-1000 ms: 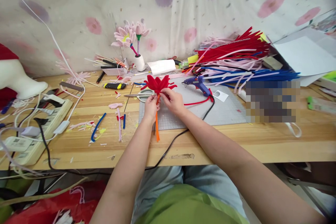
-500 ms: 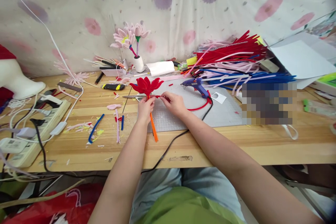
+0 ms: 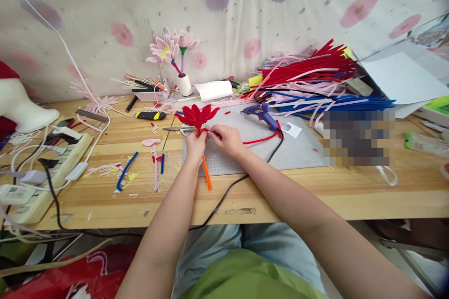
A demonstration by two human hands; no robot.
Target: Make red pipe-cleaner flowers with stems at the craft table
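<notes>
Hands meeting under a red flower, mid-surface.
Left hand (image 3: 195,144) pinches the orange stem (image 3: 206,174) below the red flower (image 3: 197,115); right hand (image 3: 227,139) has its fingers closed on a red strand (image 3: 259,138) there. Glue gun (image 3: 261,113) lies just right; the surface (image 3: 298,196) edge nearer the body is bare.

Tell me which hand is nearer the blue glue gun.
Right. The right hand lies on the grey mat just left of the glue gun; the left hand sits farther left, holding the red flower.
</notes>
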